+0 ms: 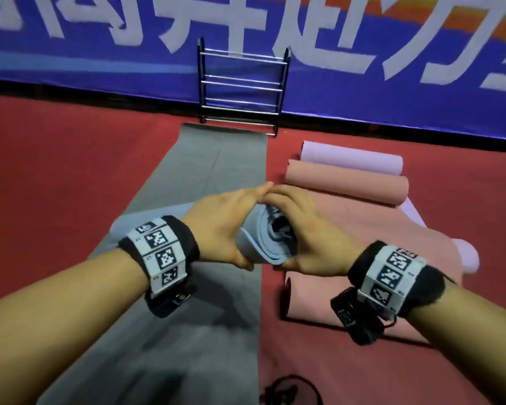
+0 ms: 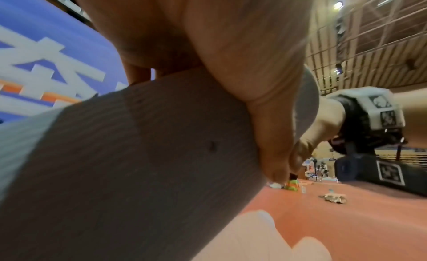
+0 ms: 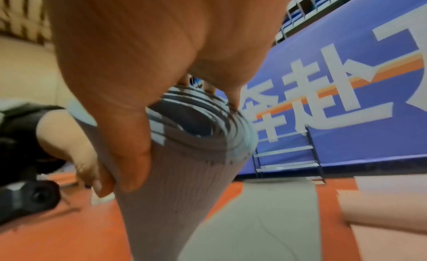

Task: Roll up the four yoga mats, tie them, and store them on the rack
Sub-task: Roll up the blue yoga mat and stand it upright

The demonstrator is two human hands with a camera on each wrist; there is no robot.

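A rolled mat, light blue outside with grey layers, shows its spiral end (image 1: 263,241) (image 3: 198,122) between my hands. My left hand (image 1: 222,226) (image 2: 231,64) curls round it from the left and my right hand (image 1: 304,232) (image 3: 138,64) from the right, fingertips meeting over the top. The roll's ribbed side (image 2: 138,155) runs off to the left behind my left wrist. Under it a grey mat (image 1: 205,176) (image 3: 265,219) lies flat, reaching to the metal rack (image 1: 243,86) (image 3: 289,155), whose bars are bare.
To the right a salmon roll (image 1: 345,185) and a lilac roll (image 1: 351,157) lie side by side on salmon and lilac mats (image 1: 348,287) spread on the red floor. A dark cord (image 1: 289,390) lies near the bottom edge. A blue banner (image 1: 100,68) backs the rack.
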